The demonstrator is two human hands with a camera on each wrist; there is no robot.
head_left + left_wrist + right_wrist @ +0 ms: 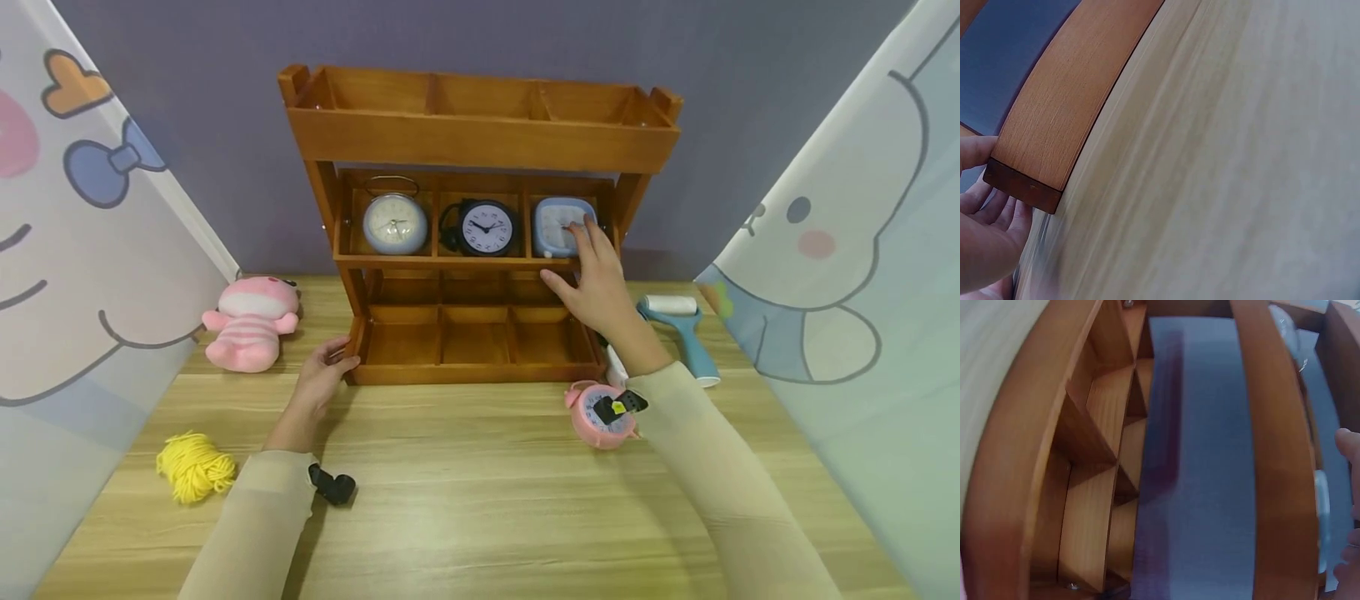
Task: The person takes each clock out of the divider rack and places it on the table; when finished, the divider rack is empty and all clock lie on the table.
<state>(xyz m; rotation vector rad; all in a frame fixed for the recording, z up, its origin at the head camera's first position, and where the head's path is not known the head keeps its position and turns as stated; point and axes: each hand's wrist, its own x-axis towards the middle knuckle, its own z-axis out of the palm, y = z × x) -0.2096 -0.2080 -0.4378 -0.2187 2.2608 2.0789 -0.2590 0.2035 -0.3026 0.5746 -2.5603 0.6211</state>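
A brown wooden shelf rack [483,143] stands against the back wall. My left hand [321,382] grips its lower left corner, with the thumb on one side and the fingers on the other in the left wrist view. On the middle tier, a round pale-blue clock [395,225], a black clock [487,228] and a square blue clock [551,218] each occupy a compartment. My right hand [600,287] reaches over the square clock with extended fingers; whether they touch it I cannot tell. A pink alarm clock [582,427] is on the table below my right forearm.
A pink plush toy [247,325] sits left of the rack, and yellow yarn [193,468] lies nearer on that side. To the right is a blue-handled lint roller [697,350]. A white object [616,367] is partly hidden by my right forearm.
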